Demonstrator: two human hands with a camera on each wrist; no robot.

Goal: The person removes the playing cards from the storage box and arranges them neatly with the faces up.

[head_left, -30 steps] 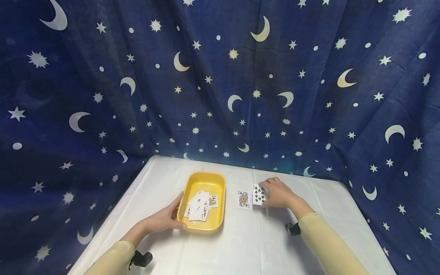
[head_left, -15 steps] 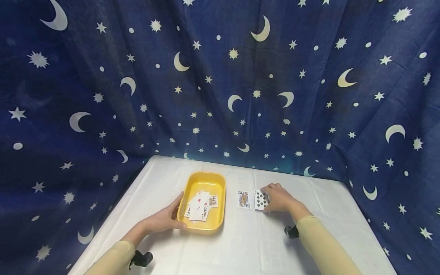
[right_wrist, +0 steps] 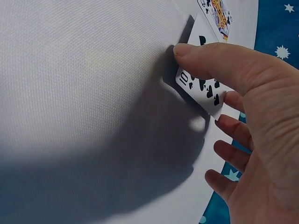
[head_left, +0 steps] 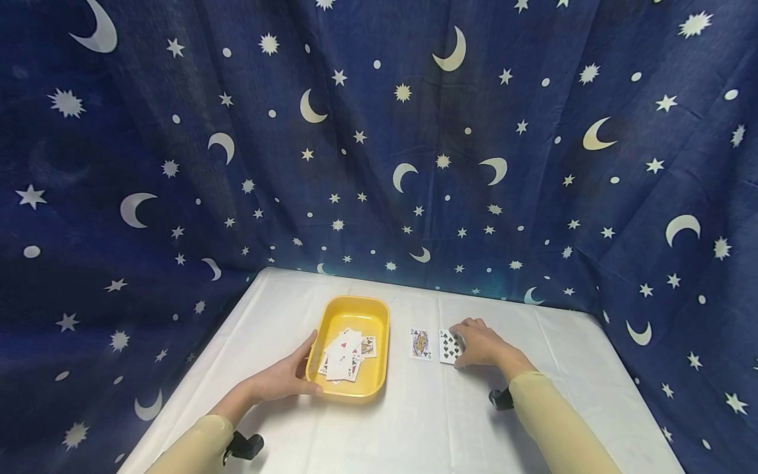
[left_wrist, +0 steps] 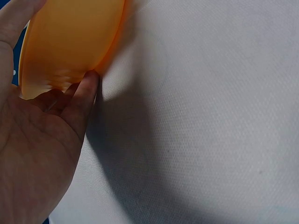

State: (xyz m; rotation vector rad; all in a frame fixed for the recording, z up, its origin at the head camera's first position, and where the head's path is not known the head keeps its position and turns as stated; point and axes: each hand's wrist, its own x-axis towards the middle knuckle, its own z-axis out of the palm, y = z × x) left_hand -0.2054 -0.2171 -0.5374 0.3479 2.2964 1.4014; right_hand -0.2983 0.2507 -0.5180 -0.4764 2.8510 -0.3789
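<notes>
My left hand (head_left: 287,376) grips the left side of a yellow plastic tray (head_left: 355,318), thumb at the rim and fingers against the outer wall. Inside the tray lies a loose pile of several playing cards (head_left: 345,352), face up. At the right, my right hand (head_left: 481,343) holds a ten of spades (head_left: 448,347) by its edges, between thumb and fingers. In the right wrist view the ten (right_wrist: 211,95) is partly covered by the thumb (right_wrist: 205,59). A court card of clubs (head_left: 421,344) lies face up just left of the ten.
A white cloth (head_left: 403,428) covers the table. Behind it and along both sides hangs a dark blue curtain (head_left: 379,131) with moons and stars. Each wrist wears a black camera mount, such as the left one (head_left: 244,446).
My right hand has moved the ten of spades slightly toward me and to the right, widening the gap from the court card. The left hand and tray have stayed put.
</notes>
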